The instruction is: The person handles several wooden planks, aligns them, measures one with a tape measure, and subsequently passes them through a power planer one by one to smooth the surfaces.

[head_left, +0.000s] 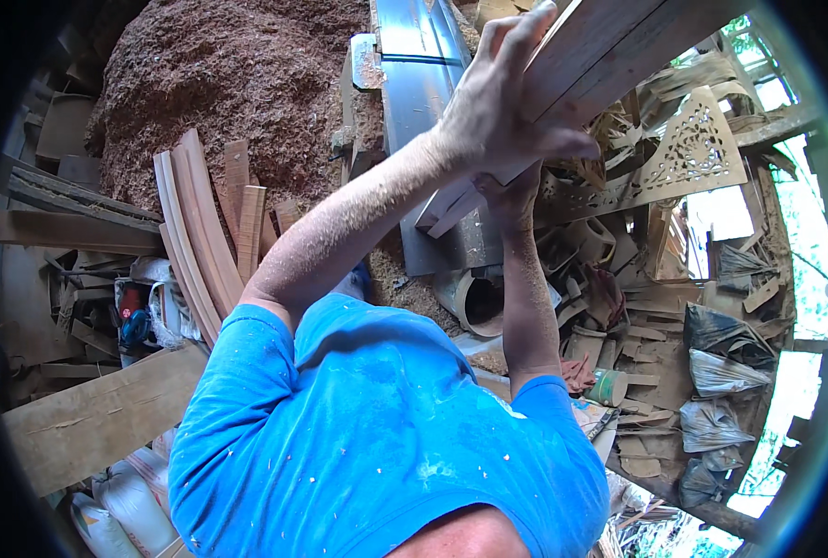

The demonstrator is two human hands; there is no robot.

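A bundle of long pale wooden boards (619, 46) runs from the middle of the view up to the top right. My left hand (502, 102) lies over the bundle's upper side, with the fingers spread and pressed on the wood and the thumb hooked round its lower edge. Below it, my right hand (514, 200) grips the near ends of the boards from underneath and is partly hidden by them. Both forearms are dusted with sawdust. My blue shirt fills the lower middle of the view.
A big heap of reddish sawdust (237, 84) lies at upper left beside a grey metal machine bed (419, 65). Curved wooden strips (195, 223) lean at left, above a broad plank (98, 418). A carved openwork panel (693, 149), offcuts and dark bags (721, 372) crowd the right.
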